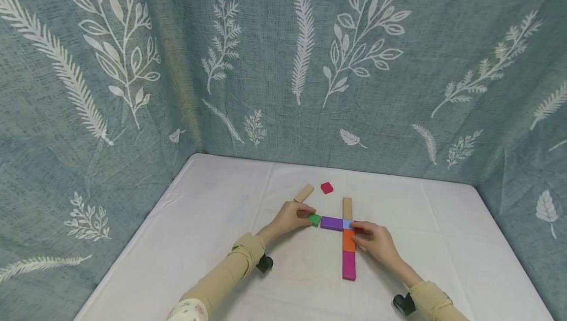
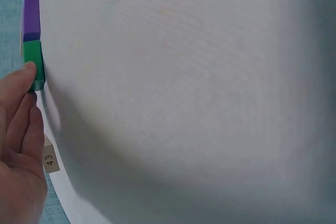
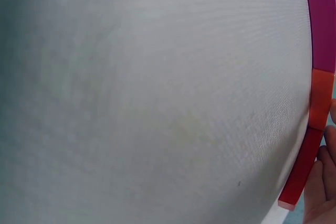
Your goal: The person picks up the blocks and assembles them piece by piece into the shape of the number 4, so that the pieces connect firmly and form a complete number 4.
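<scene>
My left hand (image 1: 287, 217) pinches a small green block (image 1: 315, 220) just off the left end of a purple block (image 1: 331, 223). In the left wrist view, the thumb lies on the green block's face. The purple block meets a light blue block (image 1: 347, 224), with a plain wooden block (image 1: 347, 208) above it and orange (image 1: 349, 240) and magenta (image 1: 349, 266) blocks below, in a cross-like layout. My right hand (image 1: 378, 243) holds a red block (image 3: 300, 174) at the right of the light blue one. Its fingers mostly hide that block in the head view.
Behind the left hand, another plain wooden block (image 1: 304, 193) lies at a slant. A small crimson block (image 1: 327, 188) sits near it, toward the back. Everything rests on a white cloth-covered table (image 1: 212, 203), with patterned blue-green curtains (image 1: 274, 65) along its back and sides.
</scene>
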A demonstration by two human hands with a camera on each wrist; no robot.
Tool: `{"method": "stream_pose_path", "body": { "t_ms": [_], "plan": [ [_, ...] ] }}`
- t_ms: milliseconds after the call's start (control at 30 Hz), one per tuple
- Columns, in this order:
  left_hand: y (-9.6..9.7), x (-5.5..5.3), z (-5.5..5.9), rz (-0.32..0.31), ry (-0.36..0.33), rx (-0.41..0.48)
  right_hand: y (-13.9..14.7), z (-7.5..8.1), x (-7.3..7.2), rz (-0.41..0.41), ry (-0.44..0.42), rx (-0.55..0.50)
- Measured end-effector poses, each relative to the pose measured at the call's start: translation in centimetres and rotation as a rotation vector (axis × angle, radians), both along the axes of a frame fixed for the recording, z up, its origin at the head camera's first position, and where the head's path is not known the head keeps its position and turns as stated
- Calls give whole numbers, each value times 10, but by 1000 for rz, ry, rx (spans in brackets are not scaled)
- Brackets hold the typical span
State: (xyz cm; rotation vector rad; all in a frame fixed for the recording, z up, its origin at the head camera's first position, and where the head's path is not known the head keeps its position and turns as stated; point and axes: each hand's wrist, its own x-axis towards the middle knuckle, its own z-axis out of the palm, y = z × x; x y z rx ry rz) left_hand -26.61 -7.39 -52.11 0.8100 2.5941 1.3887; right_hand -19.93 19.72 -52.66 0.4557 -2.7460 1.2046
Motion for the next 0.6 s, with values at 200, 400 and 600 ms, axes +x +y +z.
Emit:
{"method": "stream_pose_path", "body": {
  "t_ms": [200,400,600],
  "plan": [
    [0,0,1,-5,13,-6,0,0,0,1,-5,3],
    [1,1,3,-5,16,-30,0,1,0,4,-8,-1],
    [0,2,3,-4,11,-40,-1,1,1,1,-2,4]
  ]
}}
